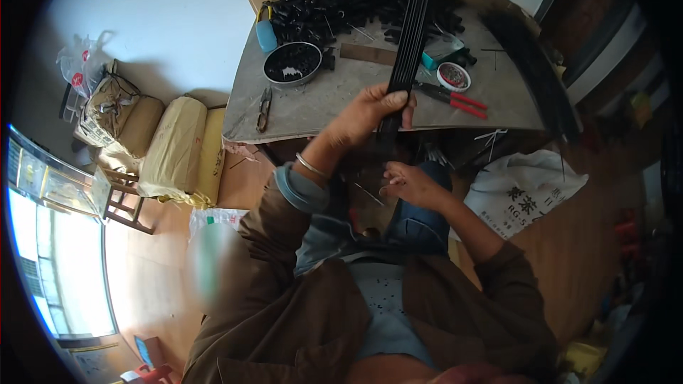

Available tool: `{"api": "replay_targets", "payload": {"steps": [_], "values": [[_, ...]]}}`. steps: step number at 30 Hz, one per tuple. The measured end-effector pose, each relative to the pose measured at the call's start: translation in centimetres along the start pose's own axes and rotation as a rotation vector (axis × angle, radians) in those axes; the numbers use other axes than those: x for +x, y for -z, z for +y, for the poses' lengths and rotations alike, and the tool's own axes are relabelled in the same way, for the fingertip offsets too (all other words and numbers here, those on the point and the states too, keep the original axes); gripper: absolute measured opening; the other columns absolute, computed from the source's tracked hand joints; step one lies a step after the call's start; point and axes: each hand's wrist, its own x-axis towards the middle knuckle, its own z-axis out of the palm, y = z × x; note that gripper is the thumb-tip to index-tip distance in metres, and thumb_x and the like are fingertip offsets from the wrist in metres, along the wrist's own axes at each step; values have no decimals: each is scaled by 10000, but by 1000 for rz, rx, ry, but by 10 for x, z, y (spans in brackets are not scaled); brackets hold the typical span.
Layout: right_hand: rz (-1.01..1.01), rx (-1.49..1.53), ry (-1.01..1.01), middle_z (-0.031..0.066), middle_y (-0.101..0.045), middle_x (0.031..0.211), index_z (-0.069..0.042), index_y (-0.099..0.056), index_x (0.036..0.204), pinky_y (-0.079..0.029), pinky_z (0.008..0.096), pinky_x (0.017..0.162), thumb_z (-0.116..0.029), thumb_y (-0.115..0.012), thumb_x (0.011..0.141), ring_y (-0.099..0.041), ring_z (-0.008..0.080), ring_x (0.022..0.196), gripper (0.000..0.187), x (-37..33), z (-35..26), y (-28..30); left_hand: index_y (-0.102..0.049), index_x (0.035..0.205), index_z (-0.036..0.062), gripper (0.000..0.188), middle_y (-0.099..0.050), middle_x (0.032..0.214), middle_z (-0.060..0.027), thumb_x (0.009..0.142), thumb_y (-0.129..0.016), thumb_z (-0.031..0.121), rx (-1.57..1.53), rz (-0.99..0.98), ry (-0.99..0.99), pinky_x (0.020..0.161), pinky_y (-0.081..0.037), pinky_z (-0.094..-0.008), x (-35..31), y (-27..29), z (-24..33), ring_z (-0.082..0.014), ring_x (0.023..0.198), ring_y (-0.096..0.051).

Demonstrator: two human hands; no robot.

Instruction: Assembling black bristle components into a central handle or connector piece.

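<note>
While my left grip (pixel 373 109) grasps a bundle of long black strips (pixel 411 35), with the thumb laid across them and the fingers wrapped behind, my right grip (pixel 413 185) rests apart from it, over my lap, fingers loosely curled; whether a small piece is pinched there, I cannot tell. The bundle stands at a slight tilt, its lower end just past the near edge of the grey desk (pixel 306 108), and its upper length passes above the desk and out at the top of the view. Behind it lies a broad pile of black pieces (pixel 341 6); to its left, a round pan (pixel 293 84) holds more small dark pieces; to its right are red-handled pliers (pixel 441 94) and a small white dish (pixel 455 89) of tiny contents that I cannot make out. A long dark bundle (pixel 530 64) runs along the right side of the desk. I judge the step in hand to be the steadying of the strips with one hand so that the other may work at their near end. The next move, in my judgement, calls for the left grip to keep the strips together and level with one another, and for the right grip to approach the lower end, taking care not to splay them.
</note>
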Motion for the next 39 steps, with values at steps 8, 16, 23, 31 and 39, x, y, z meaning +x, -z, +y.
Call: {"api": "replay_targets", "payload": {"steps": [8,16,23,31,39], "values": [[-484,102,-309,53,-646,985,-36,-563,1252,-511,322,800,-340,-659,919,-619,184,858,461,7,107,-61,-604,1008,69,195,-608,833,-12,1004,-538,252,-162,327,-24,769,-500,-295,-72,-9,-131,-128,815,-594],[-551,-108,-270,155,-651,1073,-27,-633,1176,-458,384,911,-477,-630,899,-612,263,1019,528,-21,156,-108,-587,1094,52,256,-619,848,-19,1014,-509,282,-44,456,85,740,-517,-294,-123,-29,-118,-128,821,-616],[-640,-94,-298,128,-643,1141,-8,-588,1202,-467,356,925,-420,-661,886,-601,242,1065,524,-35,94,-85,-590,1090,35,278,-614,836,-23,1005,-527,293,-88,383,25,685,-518,-266,-84,-22,-71,-117,750,-613],[250,278,170,62,-619,1074,-32,-590,1216,-507,290,832,-211,-637,928,-624,139,874,342,-40,-53,96,-572,995,42,267,-592,789,-21,1013,-520,303,-37,318,-65,644,-502,-266,-78,-43,-70,-106,691,-589],[91,-193,95,1,-605,888,6,-673,1011,-463,207,764,-59,-656,881,-584,79,823,147,-33,-114,102,-579,1034,31,269,-593,810,-35,1022,-501,288,-40,276,-46,651,-506,-274,-75,-50,-72,-116,705,-594]]}}
